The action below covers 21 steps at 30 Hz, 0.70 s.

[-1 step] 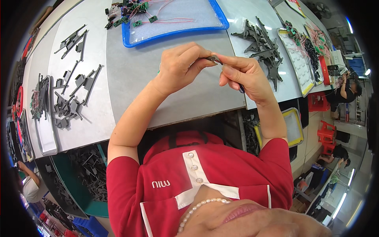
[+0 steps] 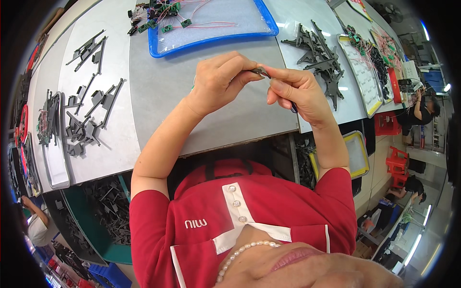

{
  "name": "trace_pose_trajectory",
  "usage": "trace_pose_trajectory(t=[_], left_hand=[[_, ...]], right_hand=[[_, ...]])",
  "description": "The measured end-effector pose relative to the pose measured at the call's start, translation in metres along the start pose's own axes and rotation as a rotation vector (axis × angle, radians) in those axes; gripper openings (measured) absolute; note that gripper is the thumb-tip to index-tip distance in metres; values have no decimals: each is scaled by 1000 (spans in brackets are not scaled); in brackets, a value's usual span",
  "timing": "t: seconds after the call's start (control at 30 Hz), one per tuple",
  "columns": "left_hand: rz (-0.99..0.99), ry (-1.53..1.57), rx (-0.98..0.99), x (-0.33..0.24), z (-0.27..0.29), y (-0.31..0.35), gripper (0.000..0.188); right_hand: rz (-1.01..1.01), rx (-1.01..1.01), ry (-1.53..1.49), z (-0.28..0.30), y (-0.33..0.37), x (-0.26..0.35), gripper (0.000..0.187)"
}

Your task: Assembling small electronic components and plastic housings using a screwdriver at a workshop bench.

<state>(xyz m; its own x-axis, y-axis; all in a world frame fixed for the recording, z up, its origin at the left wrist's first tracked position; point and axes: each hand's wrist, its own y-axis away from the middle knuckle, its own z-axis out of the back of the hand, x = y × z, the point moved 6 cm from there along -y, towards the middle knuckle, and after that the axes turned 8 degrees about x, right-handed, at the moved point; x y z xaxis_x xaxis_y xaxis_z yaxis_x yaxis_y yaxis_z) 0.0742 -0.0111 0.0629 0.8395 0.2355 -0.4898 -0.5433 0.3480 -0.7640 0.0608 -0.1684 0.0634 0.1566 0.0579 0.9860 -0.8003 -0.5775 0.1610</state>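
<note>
Above the grey tabletop [image 2: 163, 86], my two hands meet in front of my chest. My left hand [image 2: 218, 79] is closed, its thumb and forefinger pinching a small dark grey part [image 2: 260, 71]. Closed as well, my right hand [image 2: 300, 93] grips a slim dark object [image 2: 294, 107]; one end sticks out below the fingers and the other seems to meet the grey part. Fingers hide most of both things, so their exact kinds do not show. A bit of green shows at the edge of my left wrist.
A blue-rimmed tray [image 2: 216, 42] with wired green circuit boards [image 2: 168, 9] lies at the far side. Dark grey plastic brackets [image 2: 93, 101] are spread at the left, and more dark pieces [image 2: 326, 62] are piled at the right. Below the table's left edge stands a green bin [image 2: 120, 252] of parts.
</note>
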Motion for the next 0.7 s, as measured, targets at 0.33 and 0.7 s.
trace_pose_trajectory(t=[0.33,0.7], left_hand=[[-110,-170,-40,-5,2,0,18],[-165,-218,-63,-9,3,-1,20]], right_hand=[[-26,89,-141,1,-4,-6,29],[65,-35,-236,2,-10,-9,24]])
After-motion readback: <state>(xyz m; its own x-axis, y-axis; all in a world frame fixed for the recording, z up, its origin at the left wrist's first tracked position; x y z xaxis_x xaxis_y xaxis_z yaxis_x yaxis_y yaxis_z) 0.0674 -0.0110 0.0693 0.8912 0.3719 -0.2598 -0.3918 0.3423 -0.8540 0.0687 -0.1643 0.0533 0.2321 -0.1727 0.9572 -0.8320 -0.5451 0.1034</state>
